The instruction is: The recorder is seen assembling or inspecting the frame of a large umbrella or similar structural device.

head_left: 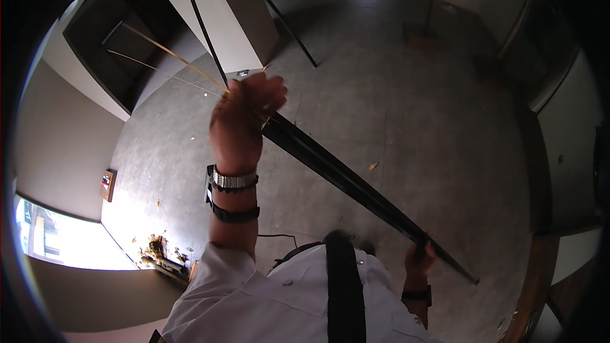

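Note:
A long, narrow black object (343, 181), like a sleeve or a folded cover, slants across in front of me and tapers toward its lower right end. Low on it, my right hand (420, 259) is closed around it. At its wider upper end is my raised left hand (251, 105), somewhat blurred, its fingers curled over. A thin yellowish rod (171, 56) and a thin whitish rod (162, 72) run from this hand toward the upper left, in line with the black object. My left fingers seem closed on the rods, though the grip itself is partly hidden.
Thin black poles (279, 18) stand ahead by a pale column (219, 19). An upright stand (431, 6) is at the far right. A dried plant arrangement (162, 257) lies at lower left near a bright window (63, 235). Small scraps dot the grey floor (394, 101).

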`<state>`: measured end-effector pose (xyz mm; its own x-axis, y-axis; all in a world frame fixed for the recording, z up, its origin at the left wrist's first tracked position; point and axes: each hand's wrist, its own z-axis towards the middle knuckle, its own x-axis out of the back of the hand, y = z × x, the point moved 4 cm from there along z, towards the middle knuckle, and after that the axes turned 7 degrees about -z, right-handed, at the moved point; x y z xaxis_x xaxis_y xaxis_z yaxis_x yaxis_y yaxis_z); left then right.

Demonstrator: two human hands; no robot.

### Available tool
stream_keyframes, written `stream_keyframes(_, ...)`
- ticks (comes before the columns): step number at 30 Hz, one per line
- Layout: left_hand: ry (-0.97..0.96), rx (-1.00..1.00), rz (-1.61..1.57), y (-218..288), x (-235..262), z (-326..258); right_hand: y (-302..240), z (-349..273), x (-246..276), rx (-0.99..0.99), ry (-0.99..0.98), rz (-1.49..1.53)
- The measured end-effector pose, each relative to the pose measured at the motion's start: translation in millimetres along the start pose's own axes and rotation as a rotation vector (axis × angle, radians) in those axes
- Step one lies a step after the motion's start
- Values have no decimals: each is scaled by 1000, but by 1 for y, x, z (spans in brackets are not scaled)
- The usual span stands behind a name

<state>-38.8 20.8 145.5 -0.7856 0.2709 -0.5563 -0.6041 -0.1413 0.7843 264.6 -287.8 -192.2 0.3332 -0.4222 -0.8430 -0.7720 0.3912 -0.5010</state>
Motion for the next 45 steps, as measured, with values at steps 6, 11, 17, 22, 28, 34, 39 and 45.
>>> stream_keyframes(6, -112, 94, -1, 8, 2, -12, -5, -5, -13, -1, 20, -13)
stream_keyframes(11, -243, -104, -120, 34, 14, 6, -4, -7, -27, -21, 45, -42)
stream_keyframes(17, -288, -95, 7, 24, 21, 7, -4, -5, -33, 8, 56, -61)
stream_keyframes(22, -154, -134, 59, 29, 21, 6, -4, -7, -23, -22, 108, -6)
stream_keyframes(28, 153, -315, 361, 43, 30, 4, -1, -5, -17, -2, 54, -33)
stream_keyframes(34, 238, -263, 355, 42, 34, 5, 4, -5, -8, -10, 35, -31)
stream_keyframes(39, 218, -173, 408, 32, 22, -8, 4, -4, -16, -29, 27, -28)
stream_keyframes(45, 159, -139, 423, 30, 17, -15, 2, -9, 1, -26, 22, -41)
